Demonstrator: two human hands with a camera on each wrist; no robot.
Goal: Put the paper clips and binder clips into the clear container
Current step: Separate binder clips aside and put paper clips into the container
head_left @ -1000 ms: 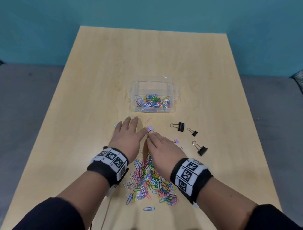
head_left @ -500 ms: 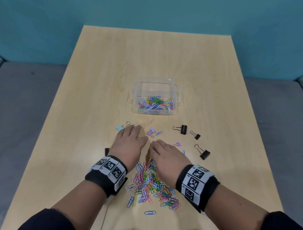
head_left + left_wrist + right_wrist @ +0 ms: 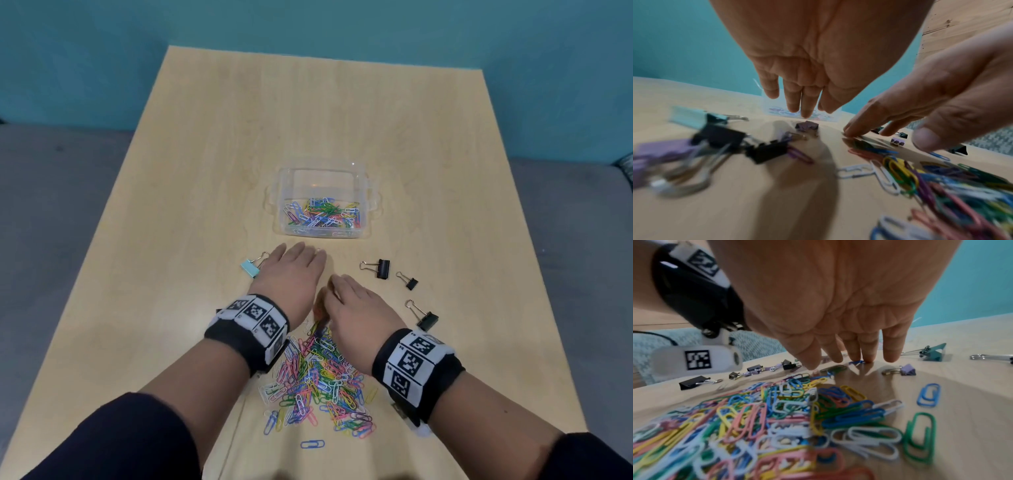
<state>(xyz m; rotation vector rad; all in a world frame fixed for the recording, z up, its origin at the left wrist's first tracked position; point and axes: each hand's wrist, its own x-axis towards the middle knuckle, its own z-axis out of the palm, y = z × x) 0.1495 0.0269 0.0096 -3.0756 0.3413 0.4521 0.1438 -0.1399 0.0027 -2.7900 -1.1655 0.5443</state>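
Raking stray clips toward pile (image 3: 318, 380): keep left hand (image 3: 291, 277) and right hand (image 3: 356, 308) flat, fingers straight, gripping nothing; cup edges, then scoop to container (image 3: 322, 202).

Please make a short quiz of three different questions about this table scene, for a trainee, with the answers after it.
1. True or false: the clear container already holds some paper clips.
2. In the head view, how many black binder clips lie to the right of the right hand?
3. Which one lies beside the left hand, on its left? A) a teal binder clip B) a red pen C) a coin

Key
1. True. Coloured clips lie on its floor.
2. Three: the large black clip, the small black clip and the near black clip.
3. A, the teal binder clip.
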